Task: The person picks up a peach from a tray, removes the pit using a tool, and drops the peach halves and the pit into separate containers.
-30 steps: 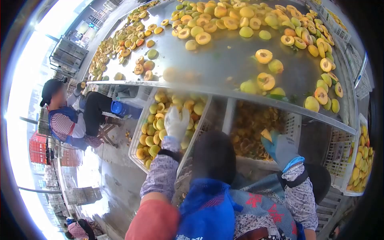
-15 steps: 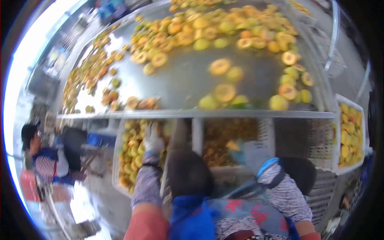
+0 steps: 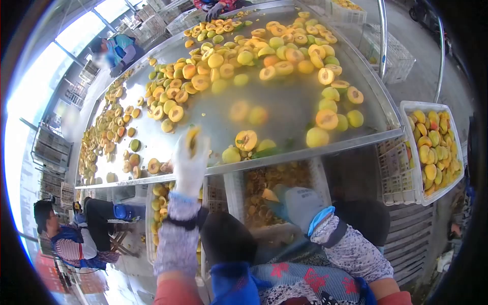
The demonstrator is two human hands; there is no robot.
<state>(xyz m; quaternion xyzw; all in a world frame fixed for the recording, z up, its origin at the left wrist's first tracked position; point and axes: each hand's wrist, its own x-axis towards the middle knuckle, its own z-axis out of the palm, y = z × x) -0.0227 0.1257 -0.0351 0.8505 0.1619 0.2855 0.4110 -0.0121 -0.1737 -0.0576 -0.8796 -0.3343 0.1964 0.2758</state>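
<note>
My left hand [image 3: 189,165], in a white glove, is raised at the near edge of the metal table [image 3: 203,114]. Its fingers are closed on a halved yellow peach [image 3: 192,141], cut side showing. Lower and to the right, my right hand [image 3: 304,207], in a grey glove with teal fingertips, is over a crate of brownish scraps [image 3: 274,178]. A small orange-yellow peach piece [image 3: 269,195] shows at its closed fingertips. On the table near my left hand lie another peach half [image 3: 246,140] and a whole green-yellow peach [image 3: 231,155].
Many cut peaches [image 3: 213,61] spread over the table. Below its edge on the left stands a crate of peaches [image 3: 158,203]; another full crate [image 3: 432,152] stands at the right. A seated person [image 3: 71,239] is at the left, with other people at the far side.
My left hand has risen from the peach crate below the table to its edge, now with a peach half. My right hand appears lower and farther left. The view has tilted.
</note>
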